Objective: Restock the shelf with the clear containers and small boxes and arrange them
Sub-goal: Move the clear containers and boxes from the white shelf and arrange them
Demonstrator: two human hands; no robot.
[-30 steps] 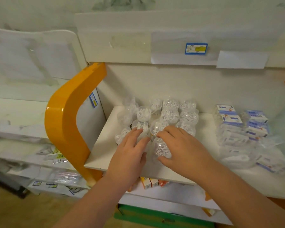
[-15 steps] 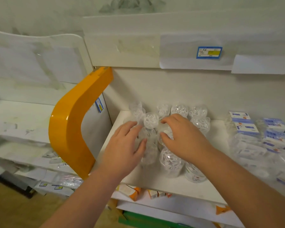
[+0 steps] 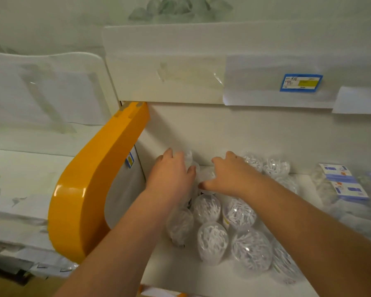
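White shelving unit [image 3: 180,273] with orange side bracket [image 3: 88,196].

Clear containers [image 3: 212,245] clustered upright on shelf [image 3: 180,273]; small boxes [image 3: 343,185] rightward.

I am reaching both bare forearms forward, away from me, side by side. My left hand [image 3: 171,174] is lying palm down at the far left, fingers loosely curved and pointing away, thumb on the right. My right hand [image 3: 229,174] is just beside it, palm down, fingers curling over, thumb stretching left toward the other hand.
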